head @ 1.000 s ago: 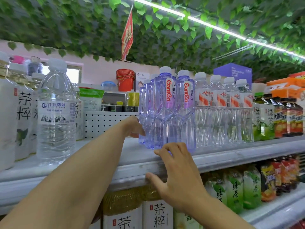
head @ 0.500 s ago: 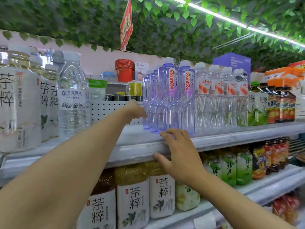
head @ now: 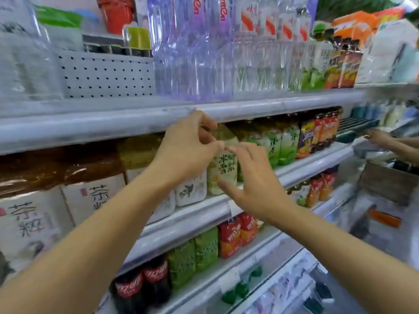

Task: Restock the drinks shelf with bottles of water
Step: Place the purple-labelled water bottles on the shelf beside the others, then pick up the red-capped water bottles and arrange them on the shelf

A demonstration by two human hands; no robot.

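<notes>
Bare forearms rise from the lower corners of the frame to its centre, where the left hand (head: pixel 188 146) and right hand (head: pixel 256 182) meet in front of the shelves, holding nothing. The left curls loosely; the right spreads its fingers. Behind them tea bottles (head: pixel 223 164) fill the middle shelf, cola bottles (head: pixel 145 284) the one below. Farther back, at upper centre, purple-tinted water bottles (head: pixel 192 60) stand on the drinks shelf (head: pixel 272 107), clear water bottles (head: pixel 263 57) beside them, blurred.
</notes>
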